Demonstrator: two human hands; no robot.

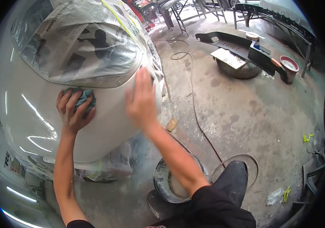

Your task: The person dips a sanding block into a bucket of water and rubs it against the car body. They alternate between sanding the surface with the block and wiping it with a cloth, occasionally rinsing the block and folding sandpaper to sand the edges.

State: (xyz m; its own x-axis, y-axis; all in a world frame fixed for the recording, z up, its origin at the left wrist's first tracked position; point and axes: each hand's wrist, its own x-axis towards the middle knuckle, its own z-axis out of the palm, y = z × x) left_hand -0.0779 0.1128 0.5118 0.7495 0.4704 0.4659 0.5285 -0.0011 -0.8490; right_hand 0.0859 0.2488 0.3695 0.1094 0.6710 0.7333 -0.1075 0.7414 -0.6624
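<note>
- The left hand (72,110) bends its fingers over a crumpled blue-green cloth (86,99), soft and deeply creased, and presses it to the white panel (94,129) just below the papered area.
- The right hand (142,100) lies near the panel's right edge, fingers straight and side by side, thumb apart; it is blurred, so I cannot tell whether it grips anything.
- The white panel is smooth and rounded, curving down at its edges, with streaks of reflected light on its left side.
- Above the hands, wrinkled printed newspaper (94,41) under shiny film covers a rounded area, crossed by a narrow yellow-green strip (118,19).
- Loose, cloudy plastic sheeting (117,163) hangs in folds below the panel's lower edge.
- A round, stained bucket (157,178) stands on the rough, blotchy concrete floor (223,133) between the person's legs.
- A flat, tan scrap (172,124) lies near the panel's right edge, and a thin hose (193,95) loops over the floor.
- Farther off, a long, angular black plastic part (231,47) lies by a pale flat board (229,57) on a round black tyre (240,72), near a red-rimmed pail (290,64).
</note>
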